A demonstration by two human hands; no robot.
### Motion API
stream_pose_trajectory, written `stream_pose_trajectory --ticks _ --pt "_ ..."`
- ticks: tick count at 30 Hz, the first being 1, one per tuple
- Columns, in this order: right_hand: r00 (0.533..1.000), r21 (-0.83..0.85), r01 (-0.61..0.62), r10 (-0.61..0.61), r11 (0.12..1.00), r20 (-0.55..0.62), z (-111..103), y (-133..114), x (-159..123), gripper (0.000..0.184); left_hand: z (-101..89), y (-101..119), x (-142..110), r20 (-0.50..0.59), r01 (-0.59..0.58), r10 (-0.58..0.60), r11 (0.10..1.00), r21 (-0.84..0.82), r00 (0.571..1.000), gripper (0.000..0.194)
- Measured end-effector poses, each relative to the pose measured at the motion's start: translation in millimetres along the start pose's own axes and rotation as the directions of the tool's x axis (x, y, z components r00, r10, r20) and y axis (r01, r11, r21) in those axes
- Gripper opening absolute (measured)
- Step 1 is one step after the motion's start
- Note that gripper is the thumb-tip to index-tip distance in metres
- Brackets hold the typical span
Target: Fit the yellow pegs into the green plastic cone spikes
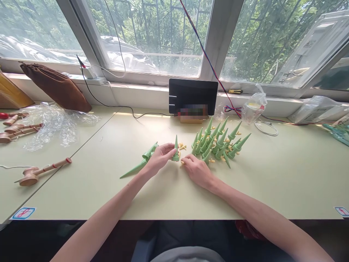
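Pinched in my left hand (162,154) is a green plastic watering spike (176,147), its point upward and its wide collar low over the table. My right hand (197,171) is close beside it, with thumb and fingers closed on a small yellow valve piece (182,163). Between the hands and slightly behind them lies a little pile of loose yellow valves (182,146). Several green spikes with yellow valves (219,142) stand in a cluster right of my hands. A few other green spikes (136,169) lie on their sides by my left wrist, partly covered by it.
On the pale table (259,189), a black tablet (193,95) leans at the back. Wooden kendamas (29,176) and crumpled clear plastic (60,120) lie left. A bagged cup (253,109) and coiled white cable (266,128) are back right; a black cable (109,106) runs behind.
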State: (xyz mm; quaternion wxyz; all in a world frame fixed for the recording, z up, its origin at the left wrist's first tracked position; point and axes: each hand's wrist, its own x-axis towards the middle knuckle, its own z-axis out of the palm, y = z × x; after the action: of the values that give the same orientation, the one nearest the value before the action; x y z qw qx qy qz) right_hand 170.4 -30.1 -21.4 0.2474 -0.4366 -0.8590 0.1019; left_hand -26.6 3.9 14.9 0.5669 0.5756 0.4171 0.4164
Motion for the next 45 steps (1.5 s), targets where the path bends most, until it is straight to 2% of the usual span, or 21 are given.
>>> stream_pose_trajectory --ticks 8,15,25,45 --pt "0.999 -0.046 -0.012 0.013 0.999 0.029 3 3 -1 0.014 0.5 1 -1 0.005 0.005 -0.005 1.000 0.019 1.000 0.032" --pt "0.999 -0.034 -0.010 0.011 0.999 0.032 3 4 -2 0.017 0.9 1 -1 -0.041 -0.053 0.060 0.987 0.153 0.997 0.030" --pt "0.992 0.156 0.030 -0.009 0.987 -0.129 4 2 -2 0.025 7.2 7 -6 -0.038 -0.069 0.081 0.963 0.260 0.996 0.027" --pt "0.977 0.169 0.088 -0.052 0.982 -0.208 4 2 -2 0.021 11.3 0 -6 0.036 -0.089 0.083 0.966 0.243 0.996 0.028"
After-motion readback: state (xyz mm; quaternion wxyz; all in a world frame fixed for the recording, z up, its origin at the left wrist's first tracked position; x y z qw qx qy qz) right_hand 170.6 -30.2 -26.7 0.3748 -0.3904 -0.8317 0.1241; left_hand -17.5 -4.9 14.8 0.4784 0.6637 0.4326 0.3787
